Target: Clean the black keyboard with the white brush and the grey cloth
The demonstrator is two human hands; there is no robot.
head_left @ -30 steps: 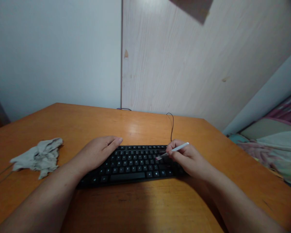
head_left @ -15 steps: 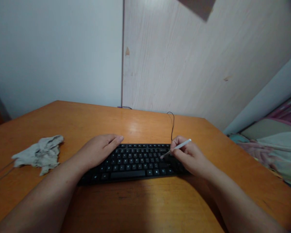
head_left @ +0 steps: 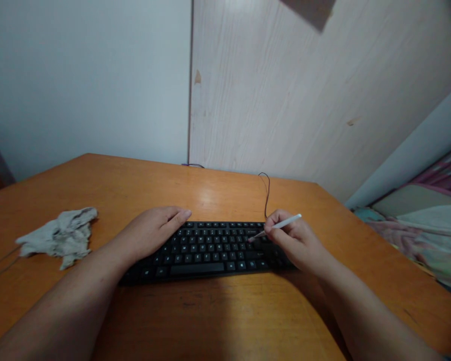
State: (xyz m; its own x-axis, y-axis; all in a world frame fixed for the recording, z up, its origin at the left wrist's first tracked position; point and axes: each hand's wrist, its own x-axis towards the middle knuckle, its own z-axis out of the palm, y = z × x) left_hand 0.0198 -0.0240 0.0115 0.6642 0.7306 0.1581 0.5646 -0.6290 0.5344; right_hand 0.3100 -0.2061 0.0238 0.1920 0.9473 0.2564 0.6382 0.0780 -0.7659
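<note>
A black keyboard (head_left: 206, 250) lies on the orange wooden table (head_left: 218, 311) in front of me. My left hand (head_left: 152, 230) rests flat on the keyboard's left end, fingers stretched out and together. My right hand (head_left: 293, 240) is closed on a thin white stick (head_left: 281, 224), held like a pen. The stick's tip touches the keys near the keyboard's upper right. The keyboard's right end is hidden under my right hand.
A crumpled grey cloth (head_left: 58, 236) lies on the table to the left. The keyboard's black cable (head_left: 266, 193) runs back to the wall. A bed with patterned covers (head_left: 417, 220) stands past the table's right edge.
My right hand has moved the stick's tip a little up and to the right across the keys. The left hand has stayed in place.
</note>
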